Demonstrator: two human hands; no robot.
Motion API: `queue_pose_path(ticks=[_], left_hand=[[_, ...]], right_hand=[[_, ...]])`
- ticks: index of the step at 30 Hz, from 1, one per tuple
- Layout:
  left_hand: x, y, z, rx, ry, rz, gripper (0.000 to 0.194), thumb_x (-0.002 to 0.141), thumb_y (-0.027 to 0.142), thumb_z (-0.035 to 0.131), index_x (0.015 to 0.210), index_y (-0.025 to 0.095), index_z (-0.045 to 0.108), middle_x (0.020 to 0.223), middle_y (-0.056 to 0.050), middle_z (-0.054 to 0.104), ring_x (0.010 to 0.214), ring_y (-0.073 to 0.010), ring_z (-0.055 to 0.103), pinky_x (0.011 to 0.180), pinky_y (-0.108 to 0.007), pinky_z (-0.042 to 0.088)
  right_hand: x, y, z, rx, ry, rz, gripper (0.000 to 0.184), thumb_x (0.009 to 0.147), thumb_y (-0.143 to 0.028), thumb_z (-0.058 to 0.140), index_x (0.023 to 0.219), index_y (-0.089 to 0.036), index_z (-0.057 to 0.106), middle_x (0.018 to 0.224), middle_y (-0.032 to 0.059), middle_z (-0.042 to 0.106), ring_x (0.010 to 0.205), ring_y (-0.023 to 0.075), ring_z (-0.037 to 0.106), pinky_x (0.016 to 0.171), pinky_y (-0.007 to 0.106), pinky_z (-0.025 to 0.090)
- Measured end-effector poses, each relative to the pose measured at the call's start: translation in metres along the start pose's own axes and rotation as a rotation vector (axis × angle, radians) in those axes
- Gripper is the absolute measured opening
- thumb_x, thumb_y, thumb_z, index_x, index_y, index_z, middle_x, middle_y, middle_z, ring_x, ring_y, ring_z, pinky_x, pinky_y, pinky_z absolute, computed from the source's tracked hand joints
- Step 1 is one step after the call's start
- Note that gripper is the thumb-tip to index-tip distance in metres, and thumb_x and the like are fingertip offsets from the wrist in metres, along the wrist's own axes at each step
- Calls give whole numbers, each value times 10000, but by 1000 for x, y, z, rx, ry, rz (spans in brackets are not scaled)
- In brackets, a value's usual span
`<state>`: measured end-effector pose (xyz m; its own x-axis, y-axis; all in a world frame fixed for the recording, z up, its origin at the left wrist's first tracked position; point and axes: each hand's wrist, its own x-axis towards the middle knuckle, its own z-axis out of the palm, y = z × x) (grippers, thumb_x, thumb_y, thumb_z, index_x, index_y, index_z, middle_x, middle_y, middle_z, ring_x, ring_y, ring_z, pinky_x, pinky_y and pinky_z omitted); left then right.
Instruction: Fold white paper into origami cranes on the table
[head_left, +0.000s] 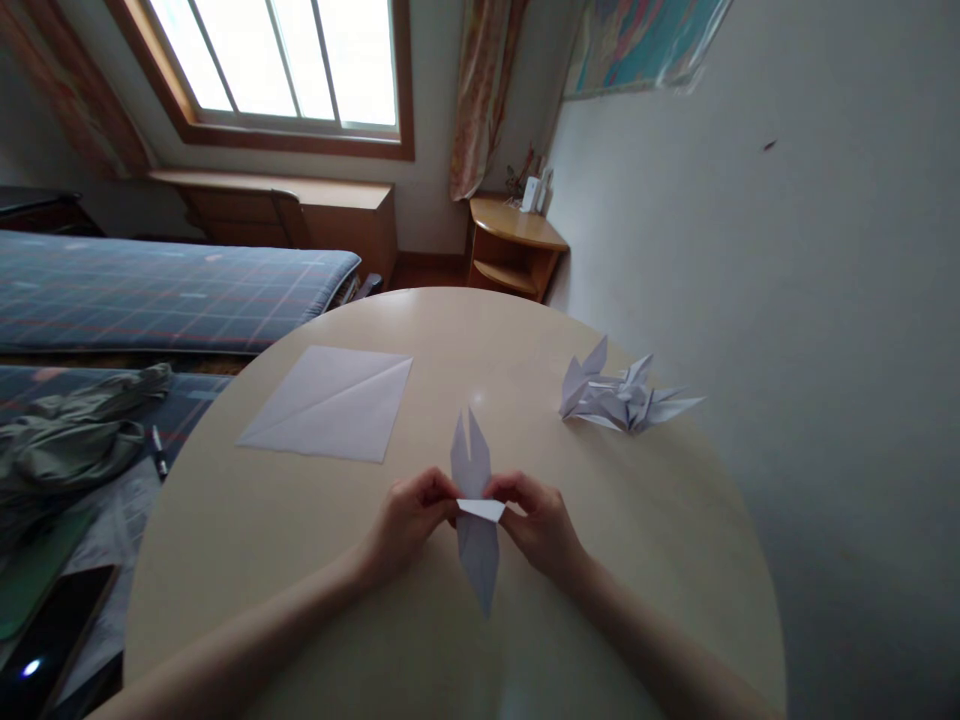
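A white folded paper (478, 560) is held between my two hands over the round table (300, 620). It has a split pair of points at its far end, one long point toward me and a small raised flap across the middle. My left hand (412, 510) pinches its left side by the flap. On the right side, my right hand (541, 520) pinches it at the same height, thumb and finger together. Beyond my left hand lies a square white sheet (330, 400) with a diagonal crease. Several folded paper cranes (622, 395) sit bunched at the right.
A plaid mattress (172, 290) stands past the table's left edge, with a crumpled grey-green cloth (82, 420), a pen (159, 452) and a dark phone (60, 640) nearby. The wall (840, 380) runs close along the right. A corner shelf (517, 225) stands behind the table.
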<state>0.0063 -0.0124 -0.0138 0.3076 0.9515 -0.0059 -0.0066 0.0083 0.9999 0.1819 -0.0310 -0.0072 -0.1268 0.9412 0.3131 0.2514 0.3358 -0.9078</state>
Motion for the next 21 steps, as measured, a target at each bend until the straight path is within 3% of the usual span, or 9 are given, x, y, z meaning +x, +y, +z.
queue_pose_path(ticks=[6, 10, 13, 16, 18, 21], left_hand=[[2, -3, -1, 72, -14, 31, 239, 693, 327, 677, 633, 163, 515, 554, 28, 555, 526, -106, 499, 512, -203, 385], [3, 2, 3, 90, 8, 102, 260, 738, 343, 645, 619, 161, 502, 680, -1, 562, 614, -118, 508, 562, -217, 401], [2, 3, 5, 109, 42, 125, 268, 760, 343, 632, 617, 160, 498, 717, -10, 561, 647, -122, 522, 591, -222, 423], [1, 2, 8, 27, 75, 61, 248, 731, 336, 672, 778, 181, 485, 697, 16, 577, 642, -127, 564, 602, -233, 460], [1, 2, 9, -73, 83, 24, 368, 704, 325, 700, 921, 204, 428, 708, 29, 602, 659, -139, 602, 622, -253, 489], [1, 5, 9, -144, 59, -9, 483, 687, 308, 716, 1019, 208, 379, 717, 26, 631, 683, -150, 632, 651, -270, 504]], right_hand=[[2, 3, 4, 156, 45, 149, 149, 720, -327, 691, 688, -199, 623, 670, 16, 638, 615, 156, 582, 579, 277, 482], [2, 2, 9, 202, 49, 233, 222, 717, -381, 687, 657, -194, 585, 595, -7, 582, 555, 132, 531, 529, 260, 439], [2, -4, 11, 247, 92, 262, 251, 696, -370, 713, 798, -210, 549, 618, -26, 587, 575, 129, 537, 530, 247, 427], [4, -7, 10, 326, 112, 327, 440, 670, -352, 742, 991, -221, 471, 600, -56, 575, 554, 123, 532, 503, 228, 411], [4, -5, 9, 357, 104, 362, 538, 656, -348, 753, 1074, -206, 446, 592, -63, 571, 535, 117, 521, 489, 221, 402], [4, 2, 7, 345, 63, 376, 512, 669, -378, 733, 1076, -165, 506, 559, -64, 543, 493, 103, 486, 464, 218, 384]])
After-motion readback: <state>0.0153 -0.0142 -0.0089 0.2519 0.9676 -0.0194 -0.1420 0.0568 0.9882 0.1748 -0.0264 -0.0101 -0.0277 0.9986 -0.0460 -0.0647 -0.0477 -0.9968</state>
